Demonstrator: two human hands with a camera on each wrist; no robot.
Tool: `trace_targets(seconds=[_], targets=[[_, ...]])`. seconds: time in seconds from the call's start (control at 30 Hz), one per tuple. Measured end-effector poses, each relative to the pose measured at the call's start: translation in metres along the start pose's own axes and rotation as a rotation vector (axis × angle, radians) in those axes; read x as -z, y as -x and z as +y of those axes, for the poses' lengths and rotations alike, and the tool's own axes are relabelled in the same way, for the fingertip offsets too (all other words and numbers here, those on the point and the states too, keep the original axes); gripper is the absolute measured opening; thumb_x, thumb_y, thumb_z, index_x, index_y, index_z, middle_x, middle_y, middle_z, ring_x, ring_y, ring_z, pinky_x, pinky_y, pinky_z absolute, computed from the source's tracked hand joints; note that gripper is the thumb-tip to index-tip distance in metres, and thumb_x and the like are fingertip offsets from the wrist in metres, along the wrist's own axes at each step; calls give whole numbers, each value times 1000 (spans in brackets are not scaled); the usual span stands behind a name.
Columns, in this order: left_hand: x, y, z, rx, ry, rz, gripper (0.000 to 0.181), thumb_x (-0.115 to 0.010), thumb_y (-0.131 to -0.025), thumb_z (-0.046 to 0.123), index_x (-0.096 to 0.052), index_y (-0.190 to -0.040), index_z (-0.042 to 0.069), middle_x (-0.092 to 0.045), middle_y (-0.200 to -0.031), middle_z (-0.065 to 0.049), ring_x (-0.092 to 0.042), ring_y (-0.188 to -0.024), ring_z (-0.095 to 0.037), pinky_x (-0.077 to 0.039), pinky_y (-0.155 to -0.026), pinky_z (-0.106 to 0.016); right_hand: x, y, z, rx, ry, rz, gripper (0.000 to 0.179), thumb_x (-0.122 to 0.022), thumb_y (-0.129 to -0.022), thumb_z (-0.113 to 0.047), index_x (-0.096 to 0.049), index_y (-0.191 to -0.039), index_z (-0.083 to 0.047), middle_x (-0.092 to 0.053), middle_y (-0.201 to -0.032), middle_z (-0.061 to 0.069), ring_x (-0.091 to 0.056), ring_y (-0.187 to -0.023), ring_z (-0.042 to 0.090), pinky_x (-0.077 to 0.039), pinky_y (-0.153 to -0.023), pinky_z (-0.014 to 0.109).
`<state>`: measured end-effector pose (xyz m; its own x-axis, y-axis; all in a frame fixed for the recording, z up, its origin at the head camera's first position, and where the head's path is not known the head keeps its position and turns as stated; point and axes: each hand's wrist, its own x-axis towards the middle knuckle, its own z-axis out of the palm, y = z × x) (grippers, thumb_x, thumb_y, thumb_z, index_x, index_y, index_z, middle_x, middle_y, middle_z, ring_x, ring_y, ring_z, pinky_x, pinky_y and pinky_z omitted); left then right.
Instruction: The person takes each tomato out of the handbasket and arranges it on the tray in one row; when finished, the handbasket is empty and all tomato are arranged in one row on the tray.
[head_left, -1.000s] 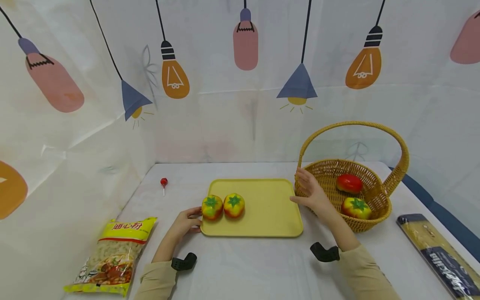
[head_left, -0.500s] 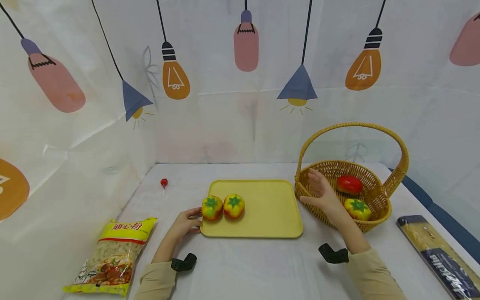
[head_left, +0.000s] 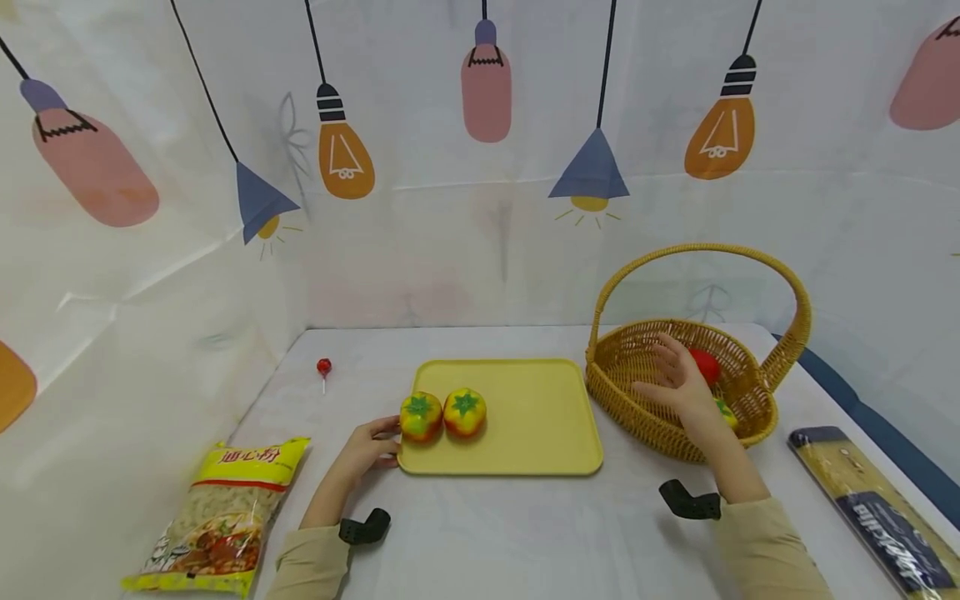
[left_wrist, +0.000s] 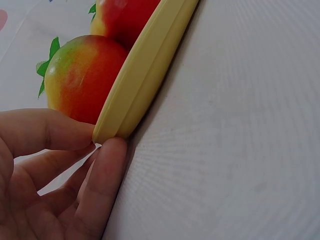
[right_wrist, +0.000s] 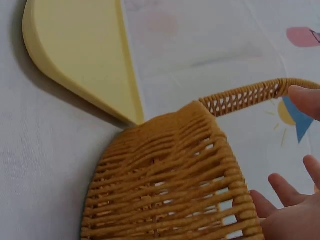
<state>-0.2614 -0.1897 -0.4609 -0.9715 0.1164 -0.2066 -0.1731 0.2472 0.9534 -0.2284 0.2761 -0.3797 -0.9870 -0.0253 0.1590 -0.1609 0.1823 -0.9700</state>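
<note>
My left hand (head_left: 365,452) is at the left edge of a yellow tray (head_left: 540,417). In the left wrist view its thumb and a finger pinch the corner of the tray's rim. Two yellow-and-red toy fruits with green leafy tops, a left one (head_left: 421,417) and a right one (head_left: 465,413), sit side by side at the tray's left end. Over the wicker basket (head_left: 622,408) is my right hand (head_left: 684,387), its fingers spread and slightly bent, holding nothing. Behind that hand, a red fruit (head_left: 705,365) and a leafy-topped fruit (head_left: 726,412) lie in the basket, partly hidden.
A bag of pasta (head_left: 225,517) lies at the left front, and a red lollipop (head_left: 324,367) lies farther back. A flat dark-and-tan package (head_left: 873,504) rests at the right edge. The tall basket handle (head_left: 701,248) arches above the basket.
My right hand has moved right, from the basket's left rim to over its inside, and now covers part of both fruits there. The left hand stays at the tray.
</note>
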Motion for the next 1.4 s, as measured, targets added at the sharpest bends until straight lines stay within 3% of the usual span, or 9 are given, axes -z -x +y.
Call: trace_targets(seconds=[0.23, 0.43, 0.83, 1.1, 1.3, 1.4], targets=[[1, 2, 2, 7, -6, -1, 58, -58, -77, -3, -43, -133, -6, -49, -127, -25, -58, -78, -19, -56, -67, -33, 19, 2, 5, -27, 50, 44, 87, -63, -87, -17, -3, -149, -22, -7, -150, 23, -10, -136, 42, -14, -107, 58], [1, 1, 1, 12, -6, -5, 58, -58, -78, -3, -43, -133, -6, -49, -127, -25, -58, -80, -19, -56, -68, -32, 32, 4, 10, -45, 44, 78, 85, -63, -87, -16, -6, -149, -24, -6, -151, 23, -7, -136, 42, -9, -111, 51], [2, 1, 1, 4, 4, -10, 57, -58, -78, -2, -43, -133, -6, -49, -127, -25, -58, -78, -18, -56, -67, -32, 55, 8, 12, -197, 140, 193, 87, -64, -85, -27, -5, -150, -25, -1, -152, 21, -1, -137, 41, -7, -107, 62], [2, 3, 3, 10, 2, -16, 58, -58, -78, -3, -42, -134, -7, -48, -128, -26, -58, -78, -18, -56, -68, -32, 62, 7, 15, -295, 164, 163, 87, -62, -87, -21, -1, -149, -14, 4, -151, 26, 3, -135, 47, -3, -103, 68], [0, 6, 8, 5, 1, -14, 56, -57, -78, -4, -43, -132, -7, -49, -126, -26, -58, -77, -18, -56, -68, -32, 65, 4, 15, -380, 178, 44, 91, -63, -85, -16, 3, -147, -8, 9, -148, 30, 3, -131, 53, -6, -101, 70], [1, 2, 2, 5, -1, 2, 57, -58, -77, -3, -44, -132, -6, -50, -126, -24, -58, -77, -18, -56, -67, -32, 66, 2, 15, -426, 204, -1, 91, -63, -84, -15, 2, -147, -7, 8, -148, 31, 0, -130, 53, -9, -101, 69]])
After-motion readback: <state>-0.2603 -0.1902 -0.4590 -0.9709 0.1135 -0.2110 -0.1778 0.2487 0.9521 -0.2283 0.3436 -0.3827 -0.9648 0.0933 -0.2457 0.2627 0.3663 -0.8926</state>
